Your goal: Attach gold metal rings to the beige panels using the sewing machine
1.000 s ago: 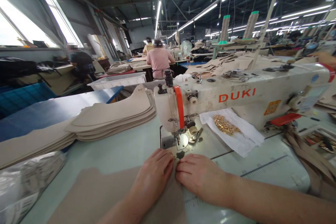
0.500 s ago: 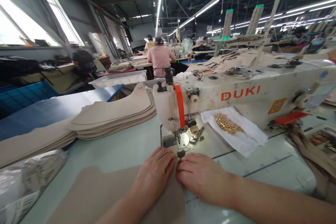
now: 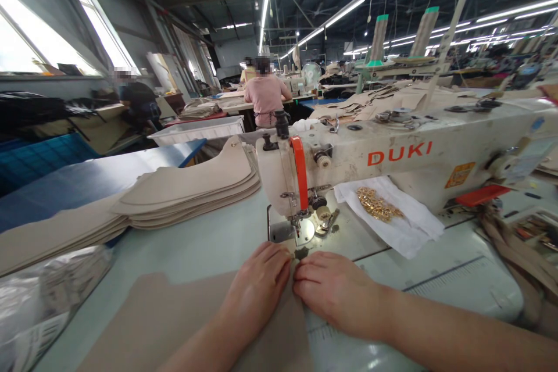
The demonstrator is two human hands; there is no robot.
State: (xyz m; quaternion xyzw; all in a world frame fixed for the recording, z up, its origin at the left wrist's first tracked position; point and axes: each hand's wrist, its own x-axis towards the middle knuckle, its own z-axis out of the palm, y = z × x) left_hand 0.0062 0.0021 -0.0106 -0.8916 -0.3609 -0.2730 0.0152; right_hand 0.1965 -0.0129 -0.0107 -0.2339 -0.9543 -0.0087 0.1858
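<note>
A beige fabric panel lies on the pale green sewing table, its narrow end running up to the presser foot of the white sewing machine. My left hand rests on the panel with fingers curled together, gripping its edge just in front of the needle. Opposite it, my right hand pinches the same edge from the right, fingers bent and pressed together. The fingertips of both hands nearly meet, and they hide the part of the edge between them. A lit needle plate shows just beyond.
Stacked beige panels lie to the left, near a clear plastic bag. Small gold metal pieces sit on a white cloth under the machine arm. Beige strips and a parts tray are at right. A person sits farther back.
Hardly anything differs. Both hands keep their hold on the fabric in front of the needle, and the view has shifted only very slightly.
</note>
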